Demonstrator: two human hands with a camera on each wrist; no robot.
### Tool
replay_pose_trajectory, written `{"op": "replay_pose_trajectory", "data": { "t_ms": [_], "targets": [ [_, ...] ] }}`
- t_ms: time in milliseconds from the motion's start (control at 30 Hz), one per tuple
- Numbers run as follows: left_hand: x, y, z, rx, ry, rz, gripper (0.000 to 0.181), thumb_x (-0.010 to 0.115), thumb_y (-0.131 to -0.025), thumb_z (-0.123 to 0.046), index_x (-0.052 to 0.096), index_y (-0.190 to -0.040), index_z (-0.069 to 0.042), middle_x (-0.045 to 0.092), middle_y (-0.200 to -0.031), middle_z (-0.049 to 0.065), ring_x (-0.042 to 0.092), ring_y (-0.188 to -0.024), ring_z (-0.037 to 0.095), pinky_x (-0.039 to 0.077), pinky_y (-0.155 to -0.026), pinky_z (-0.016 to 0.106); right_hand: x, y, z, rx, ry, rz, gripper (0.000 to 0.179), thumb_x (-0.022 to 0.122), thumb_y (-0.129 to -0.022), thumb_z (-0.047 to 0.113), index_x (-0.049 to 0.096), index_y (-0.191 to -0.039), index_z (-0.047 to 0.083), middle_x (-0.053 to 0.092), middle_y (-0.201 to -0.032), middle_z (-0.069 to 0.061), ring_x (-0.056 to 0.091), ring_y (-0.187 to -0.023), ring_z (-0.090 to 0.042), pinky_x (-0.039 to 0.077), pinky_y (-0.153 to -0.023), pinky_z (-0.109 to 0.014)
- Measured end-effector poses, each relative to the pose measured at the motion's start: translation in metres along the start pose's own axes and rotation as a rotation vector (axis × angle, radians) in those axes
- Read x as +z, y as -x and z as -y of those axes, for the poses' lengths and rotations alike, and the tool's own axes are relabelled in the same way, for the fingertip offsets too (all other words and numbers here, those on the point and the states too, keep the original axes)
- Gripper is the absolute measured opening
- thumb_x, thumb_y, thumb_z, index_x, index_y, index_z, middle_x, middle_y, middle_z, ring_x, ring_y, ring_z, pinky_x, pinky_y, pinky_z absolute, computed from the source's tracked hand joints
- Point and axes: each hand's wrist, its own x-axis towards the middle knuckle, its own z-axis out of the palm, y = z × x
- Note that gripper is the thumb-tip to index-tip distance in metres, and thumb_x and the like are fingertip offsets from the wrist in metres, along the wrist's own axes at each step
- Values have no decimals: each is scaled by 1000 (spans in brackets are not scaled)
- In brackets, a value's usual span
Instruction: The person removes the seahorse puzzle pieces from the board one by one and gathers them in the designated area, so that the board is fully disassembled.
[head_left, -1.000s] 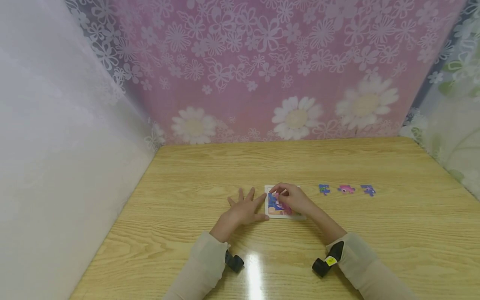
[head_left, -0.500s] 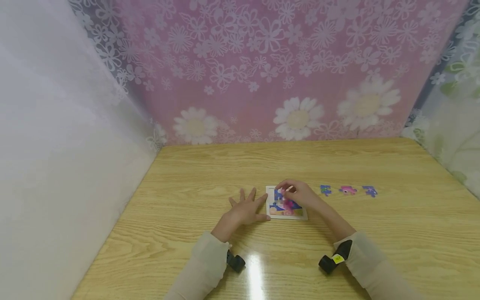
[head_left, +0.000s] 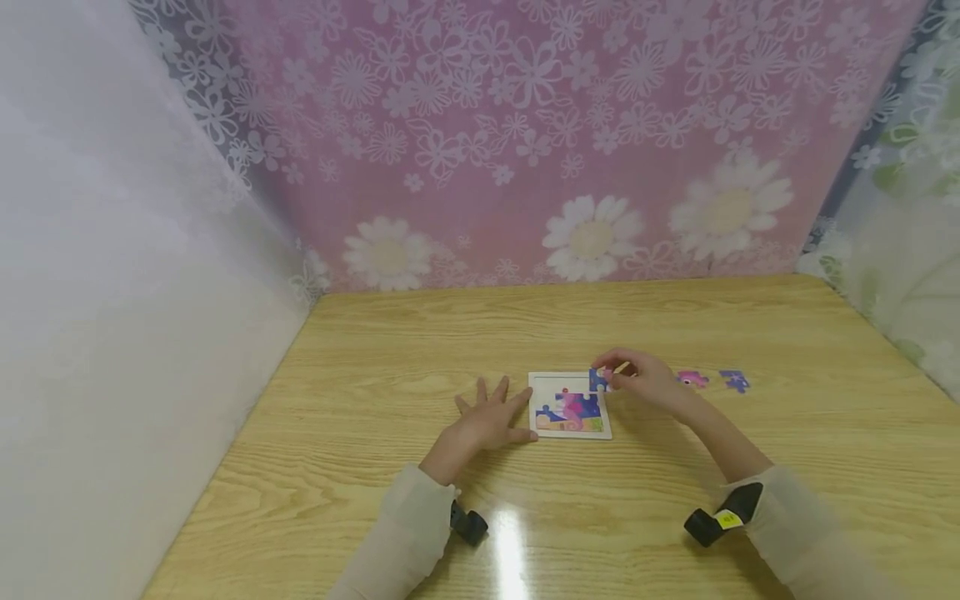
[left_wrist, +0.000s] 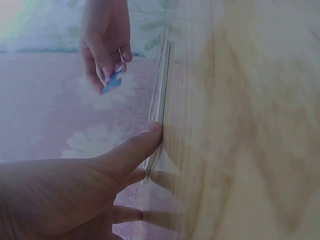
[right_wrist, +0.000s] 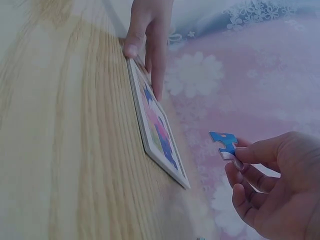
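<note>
The puzzle board point(head_left: 551, 387) lies flat on the bench point(head_left: 300, 500), about midway between the bench's left and right edges and well apart from its back edge. The board has a white rim. Inside it, some joined pieces point(head_left: 577, 408) fill the near part and the right side. They are blue and bright pink, with a tan strip at the bottom. The board's back left part is plain white.

The left hand point(head_left: 491, 418) is loose, with straight fingers spread wide. It rests on the bench at the board's left side, and its thumb touches the board close to the near left corner. The right hand point(head_left: 645, 379) pinches a puzzle piece point(head_left: 598, 380) with its thumb and fingers. This piece is blue with some white and pink. It is up in the air, apart from the board, and in the head view it shows over the board's back right corner.

Past the right hand, toward the bench's right edge, a pink piece point(head_left: 693, 380) and a blue-purple piece point(head_left: 734, 381) lie side by side with a gap between them.

Both arms have pale sleeves point(head_left: 416, 508). Behind the bench's back edge is a pink cloth point(head_left: 487, 208) with white flowers.
</note>
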Motion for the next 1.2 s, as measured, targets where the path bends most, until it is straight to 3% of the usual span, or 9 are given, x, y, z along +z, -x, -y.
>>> {"op": "replay_pose_trajectory", "data": {
  "t_ms": [300, 600, 1200],
  "targets": [
    [0, 1, 1, 3, 13, 2, 75, 53, -84, -57, 23, -147, -27, 9, -151, 14, -2, -131, 48, 6, -91, 73, -22, 17, -13, 12, 84, 7, 21, 53, -94, 11, 59, -113, 2, 57, -107, -15, 57, -82, -24, 47, -72, -45],
    [-1, 2, -1, 5, 13, 5, 75, 53, -85, -56, 24, -147, -26, 10, -151, 14, -1, -131, 48, 6, -91, 73, -33, 32, -22, 5, 148, 10, 20, 54, -92, 6, 60, -110, -1, 57, -104, -15, 55, -83, -23, 48, -67, -35],
    [-3, 2, -1, 19, 14, -1, 75, 53, -85, -56, 24, -147, -25, 9, -151, 15, -1, -131, 49, 6, -90, 74, -39, 46, -52, 54, 117, 45, 18, 54, -90, -2, 60, -107, -4, 56, -95, -13, 56, -74, -21, 47, -54, -29]
  ]
}}
